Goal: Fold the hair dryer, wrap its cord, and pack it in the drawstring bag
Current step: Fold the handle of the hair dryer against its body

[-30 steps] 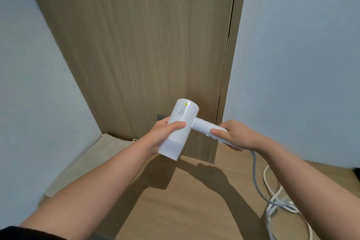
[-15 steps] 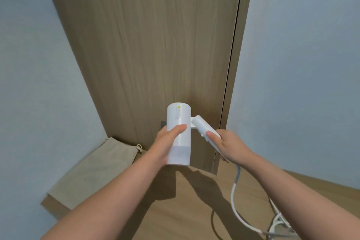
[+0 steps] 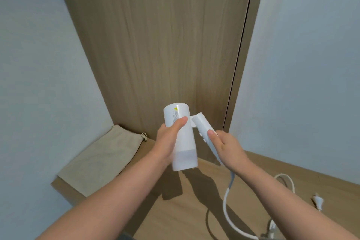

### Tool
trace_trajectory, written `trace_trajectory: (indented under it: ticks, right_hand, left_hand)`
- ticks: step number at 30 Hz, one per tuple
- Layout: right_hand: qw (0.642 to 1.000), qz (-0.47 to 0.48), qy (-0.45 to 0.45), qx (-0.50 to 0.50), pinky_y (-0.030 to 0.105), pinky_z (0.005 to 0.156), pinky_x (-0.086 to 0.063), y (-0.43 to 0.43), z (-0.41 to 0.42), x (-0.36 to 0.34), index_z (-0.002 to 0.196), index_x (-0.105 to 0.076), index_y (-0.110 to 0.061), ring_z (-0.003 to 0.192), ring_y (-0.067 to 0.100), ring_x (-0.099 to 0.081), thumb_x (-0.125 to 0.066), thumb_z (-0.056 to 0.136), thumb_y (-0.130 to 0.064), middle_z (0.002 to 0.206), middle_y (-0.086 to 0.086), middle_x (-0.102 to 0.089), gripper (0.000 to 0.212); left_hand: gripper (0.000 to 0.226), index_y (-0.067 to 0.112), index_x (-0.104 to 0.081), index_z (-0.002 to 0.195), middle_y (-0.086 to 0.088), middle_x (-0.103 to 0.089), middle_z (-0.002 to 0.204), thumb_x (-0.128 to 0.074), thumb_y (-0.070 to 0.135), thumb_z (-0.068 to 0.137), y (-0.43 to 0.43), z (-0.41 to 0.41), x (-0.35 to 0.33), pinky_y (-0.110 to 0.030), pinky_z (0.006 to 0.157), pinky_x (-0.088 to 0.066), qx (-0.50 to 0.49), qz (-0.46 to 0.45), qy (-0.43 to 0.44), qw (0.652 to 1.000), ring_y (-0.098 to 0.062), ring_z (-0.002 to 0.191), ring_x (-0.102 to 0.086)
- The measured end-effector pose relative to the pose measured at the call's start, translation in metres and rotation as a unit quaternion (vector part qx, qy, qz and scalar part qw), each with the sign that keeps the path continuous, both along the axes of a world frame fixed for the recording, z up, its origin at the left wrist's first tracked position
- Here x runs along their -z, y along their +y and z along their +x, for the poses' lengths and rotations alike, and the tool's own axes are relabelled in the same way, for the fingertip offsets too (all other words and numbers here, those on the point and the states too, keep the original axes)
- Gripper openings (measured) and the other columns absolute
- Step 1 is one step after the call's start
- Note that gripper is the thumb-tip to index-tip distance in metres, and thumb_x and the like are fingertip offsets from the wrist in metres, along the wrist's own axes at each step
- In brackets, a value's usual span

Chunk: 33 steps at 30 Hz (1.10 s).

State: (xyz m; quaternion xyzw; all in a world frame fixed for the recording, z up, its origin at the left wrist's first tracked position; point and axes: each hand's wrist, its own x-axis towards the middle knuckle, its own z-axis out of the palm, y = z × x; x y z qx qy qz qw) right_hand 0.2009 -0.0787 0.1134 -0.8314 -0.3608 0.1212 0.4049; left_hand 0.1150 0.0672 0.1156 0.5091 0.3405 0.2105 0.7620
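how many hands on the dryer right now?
2. Left hand grips the hair dryer barrel; right hand holds the handle, which is angled partway toward the barrel.

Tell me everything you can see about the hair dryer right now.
The hair dryer is white, smooth plastic by its look, a plain cylinder held nearly upright with small print and a yellow warning mark near the top. The left hand grips the barrel; the right hand holds the handle, angled partway toward it. Its white cord hangs to the wooden surface.
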Motion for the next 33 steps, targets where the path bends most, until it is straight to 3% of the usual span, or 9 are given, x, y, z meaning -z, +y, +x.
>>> trace_trajectory:
  ticks: [8, 14, 18, 20, 23, 24, 26, 29, 33]
  right_hand:
    - [0.996, -0.023, -0.045, 0.071, 0.036, 0.064, -0.048, 0.018, -0.011, 0.011, 0.09, -0.055, -0.011, 0.072, 0.021, -0.059, -0.024, 0.097, -0.051, 0.08, 0.005, -0.061, 0.051]
    - [0.991, -0.035, 0.12, -0.04, 0.027, 0.053, -0.049, 0.005, -0.005, 0.023, 0.105, -0.053, -0.017, 0.063, 0.017, -0.057, -0.038, 0.096, -0.047, 0.084, 0.004, -0.059, 0.034]
    - [0.986, -0.011, 0.159, -0.053, 0.026, 0.041, -0.041, -0.008, 0.003, 0.031, 0.077, -0.054, -0.017, 0.041, 0.014, -0.046, -0.048, 0.095, -0.035, 0.058, 0.003, -0.051, 0.027]
    - [0.982, -0.007, 0.184, -0.043, 0.026, 0.042, -0.036, -0.01, 0.01, 0.035, 0.068, -0.052, -0.018, 0.036, 0.012, -0.04, -0.05, 0.095, -0.034, 0.051, 0.0, -0.046, 0.031]
    - [0.976, -0.023, 0.213, -0.048, 0.024, 0.041, -0.031, -0.012, 0.023, 0.039, 0.072, -0.054, -0.01, 0.04, 0.016, -0.036, -0.051, 0.094, -0.035, 0.05, 0.001, -0.043, 0.033]
    - [0.974, -0.035, 0.216, -0.054, 0.024, 0.041, -0.031, -0.012, 0.027, 0.04, 0.076, -0.055, -0.008, 0.041, 0.016, -0.035, -0.051, 0.094, -0.035, 0.05, 0.0, -0.044, 0.033]
    - [0.972, -0.067, 0.21, -0.082, 0.026, 0.043, -0.032, -0.011, 0.03, 0.041, 0.075, -0.057, -0.008, 0.039, 0.014, -0.036, -0.052, 0.093, -0.037, 0.048, -0.002, -0.047, 0.035]
    - [0.965, -0.109, 0.193, -0.137, 0.026, 0.043, -0.032, -0.004, 0.027, 0.042, 0.068, -0.055, -0.011, 0.04, 0.015, -0.037, -0.052, 0.092, -0.041, 0.047, -0.001, -0.048, 0.038]
    - [0.959, -0.137, 0.181, -0.172, 0.027, 0.044, -0.031, 0.012, 0.022, 0.053, 0.071, -0.053, -0.009, 0.046, 0.021, -0.036, -0.05, 0.093, -0.04, 0.056, 0.009, -0.044, 0.038]
  left_hand:
    - [0.064, 0.013, -0.061, 0.116, -0.015, -0.072, 0.104, -0.077, 0.043, 0.062, -0.016, 0.007, 0.021, -0.052, 0.086, -0.055, -0.082, -0.121, -0.048, 0.988, -0.034, 0.091, -0.071]
    - [0.049, 0.017, -0.059, 0.115, -0.014, -0.072, 0.105, -0.075, 0.041, 0.075, -0.013, -0.003, 0.042, -0.055, 0.088, -0.054, -0.09, -0.156, -0.011, 0.984, -0.033, 0.094, -0.07]
    - [0.048, 0.015, -0.056, 0.122, -0.014, -0.068, 0.116, -0.072, 0.035, 0.082, -0.002, -0.012, 0.055, -0.056, 0.097, -0.048, -0.023, -0.216, -0.02, 0.976, -0.032, 0.106, -0.066]
    - [0.055, 0.012, -0.05, 0.129, -0.012, -0.064, 0.125, -0.072, 0.031, 0.082, 0.0, -0.017, 0.062, -0.051, 0.1, -0.047, 0.022, -0.152, -0.003, 0.988, -0.027, 0.111, -0.063]
    - [0.096, 0.024, -0.022, 0.148, 0.01, -0.039, 0.142, -0.08, 0.032, 0.072, 0.003, -0.031, 0.063, -0.035, 0.106, -0.038, 0.064, 0.133, 0.097, 0.984, -0.008, 0.126, -0.042]
    - [0.107, 0.029, -0.012, 0.15, 0.013, -0.027, 0.146, -0.082, 0.033, 0.07, 0.007, -0.036, 0.062, -0.032, 0.11, -0.029, 0.079, 0.271, 0.138, 0.949, -0.006, 0.133, -0.03]
    - [0.116, 0.033, -0.006, 0.151, 0.009, -0.007, 0.158, -0.082, 0.047, 0.064, 0.013, -0.043, 0.059, -0.041, 0.119, -0.012, 0.163, 0.547, 0.193, 0.798, -0.009, 0.145, -0.005]
    - [0.122, 0.027, 0.001, 0.152, 0.001, 0.0, 0.162, -0.074, 0.063, 0.063, 0.016, -0.037, 0.062, -0.053, 0.119, 0.001, 0.339, 0.726, 0.206, 0.561, -0.018, 0.148, 0.011]
    - [0.125, 0.015, -0.001, 0.152, -0.008, -0.013, 0.158, -0.077, 0.056, 0.061, 0.016, -0.03, 0.083, -0.047, 0.119, -0.008, 0.39, 0.737, 0.192, 0.517, -0.025, 0.147, -0.007]
